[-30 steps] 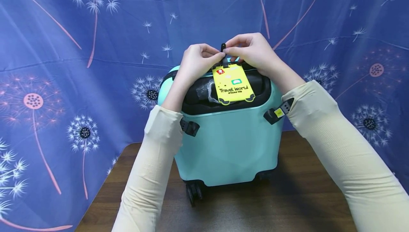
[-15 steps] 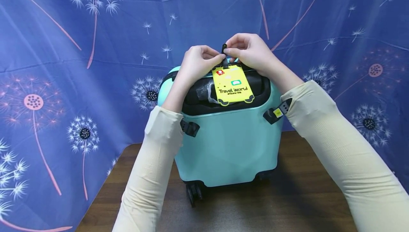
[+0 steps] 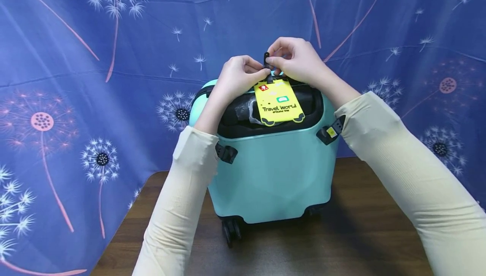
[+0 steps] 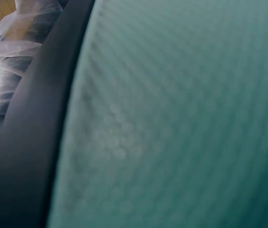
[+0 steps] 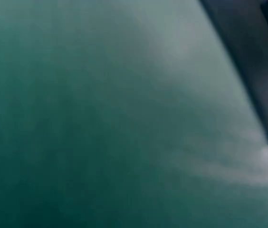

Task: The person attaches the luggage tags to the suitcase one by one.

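- Suitcase point(image 3: 273, 174) stood upright on the surface point(image 3: 364, 208).
- Yellow luggage tag point(image 3: 279, 104) lay against the suitcase's black upper section.
- Left hand point(image 3: 240, 74) and right hand point(image 3: 298, 58) pinched the tag's black strap point(image 3: 266, 55) above the suitcase.

A dark brown wood-grain table point(image 3: 364, 225) carried a turquoise suitcase point(image 3: 273, 174), which stood upright on black wheels point(image 3: 230, 230), a shadow darkening the wood at its right. The tabletop's far left corner was rounded, and a faint sheen lay in front.
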`<state>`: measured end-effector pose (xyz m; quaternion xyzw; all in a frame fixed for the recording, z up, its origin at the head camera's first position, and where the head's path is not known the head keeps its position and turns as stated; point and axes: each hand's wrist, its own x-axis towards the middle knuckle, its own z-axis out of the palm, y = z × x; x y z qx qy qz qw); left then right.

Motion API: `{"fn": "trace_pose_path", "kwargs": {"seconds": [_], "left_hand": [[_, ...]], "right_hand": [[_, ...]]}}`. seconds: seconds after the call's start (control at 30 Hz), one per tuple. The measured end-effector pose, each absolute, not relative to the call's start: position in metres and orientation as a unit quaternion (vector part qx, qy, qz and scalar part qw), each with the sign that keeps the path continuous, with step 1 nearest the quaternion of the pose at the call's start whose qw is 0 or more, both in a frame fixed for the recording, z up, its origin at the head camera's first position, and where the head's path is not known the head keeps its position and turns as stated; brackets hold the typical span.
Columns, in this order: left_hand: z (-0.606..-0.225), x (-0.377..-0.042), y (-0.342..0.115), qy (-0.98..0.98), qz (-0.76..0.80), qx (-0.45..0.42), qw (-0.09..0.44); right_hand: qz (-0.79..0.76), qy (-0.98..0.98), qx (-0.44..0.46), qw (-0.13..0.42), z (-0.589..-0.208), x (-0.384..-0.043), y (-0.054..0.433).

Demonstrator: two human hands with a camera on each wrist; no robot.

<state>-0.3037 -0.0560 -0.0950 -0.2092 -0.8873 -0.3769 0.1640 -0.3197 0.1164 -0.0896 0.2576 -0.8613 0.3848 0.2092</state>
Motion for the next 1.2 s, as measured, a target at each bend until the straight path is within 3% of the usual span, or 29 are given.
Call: {"fn": "trace_pose_path", "kwargs": {"seconds": [1.2], "left_hand": [[-0.0972,-0.3066,-0.0618,-0.88,-0.367,-0.249,0.166]], "right_hand": [[0.467,-0.82,0.271,0.189,-0.0942,-0.3218,0.1189]]}}
